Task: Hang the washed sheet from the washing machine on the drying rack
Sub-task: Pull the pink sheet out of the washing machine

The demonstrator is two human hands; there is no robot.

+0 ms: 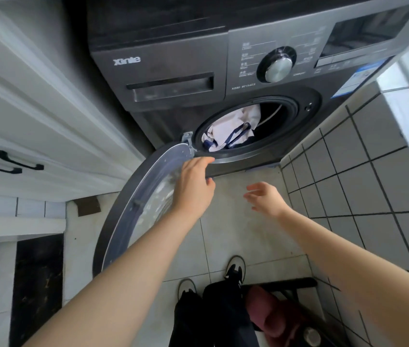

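Observation:
A dark grey front-loading washing machine [173,71] stands ahead with its round door [133,201] swung open to the left. Inside the drum lies the washed sheet [233,126], white with dark blue stripes, bunched up. My left hand [193,181] reaches toward the lower rim of the drum opening, fingers relaxed, beside the door's inner edge. My right hand [266,196] hovers over the floor below the opening, fingers loosely spread and holding nothing. No drying rack is in view.
White cabinets with black handles [18,164] stand close on the left. A grey tiled wall [363,171] runs along the right. Pale floor tiles [236,234] lie between; my shoes [234,267] are below, and a dark stool with a reddish thing [268,311] sits at bottom right.

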